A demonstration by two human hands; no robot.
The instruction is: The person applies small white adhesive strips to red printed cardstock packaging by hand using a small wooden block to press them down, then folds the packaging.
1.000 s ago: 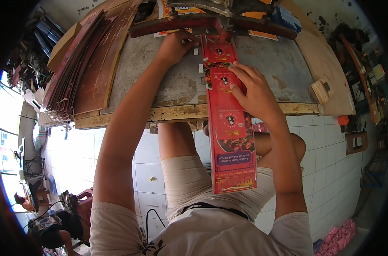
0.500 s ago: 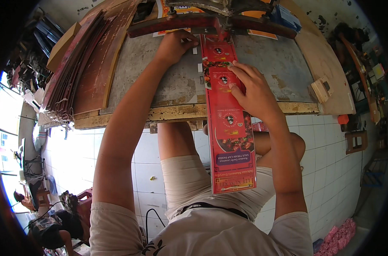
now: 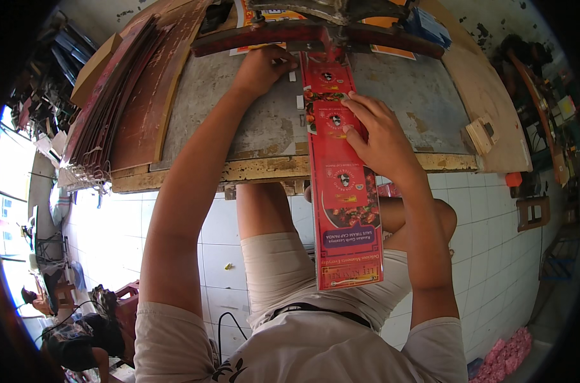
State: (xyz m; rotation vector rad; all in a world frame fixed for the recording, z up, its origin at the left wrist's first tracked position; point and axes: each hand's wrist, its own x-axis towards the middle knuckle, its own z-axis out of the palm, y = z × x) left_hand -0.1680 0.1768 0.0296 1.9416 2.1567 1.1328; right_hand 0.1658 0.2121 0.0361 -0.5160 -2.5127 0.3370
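Note:
A long, glossy red printed strip (image 3: 344,150) with food pictures lies on the worn grey tabletop (image 3: 264,127). Its near end juts past the wooden front edge and over my lap, while its far end reaches under the dark red metal bar (image 3: 264,38). My right hand (image 3: 382,134) rests on the strip's right side, fingers stretched out and thumb apart from them. Left of the strip's far end, my left hand (image 3: 264,69) is closed, thumb and fingertips together beside the bar. Whatever they may pinch is too small to make out. Small white pieces (image 3: 299,102) sit along the strip's left edge.
Reddish-brown boards (image 3: 120,96) are stacked on the left of the table. A small wooden block (image 3: 480,135) lies at the right. Behind the bar are printed orange sheets (image 3: 392,50) and a blue box (image 3: 430,29). Another person (image 3: 79,338) is at the lower left.

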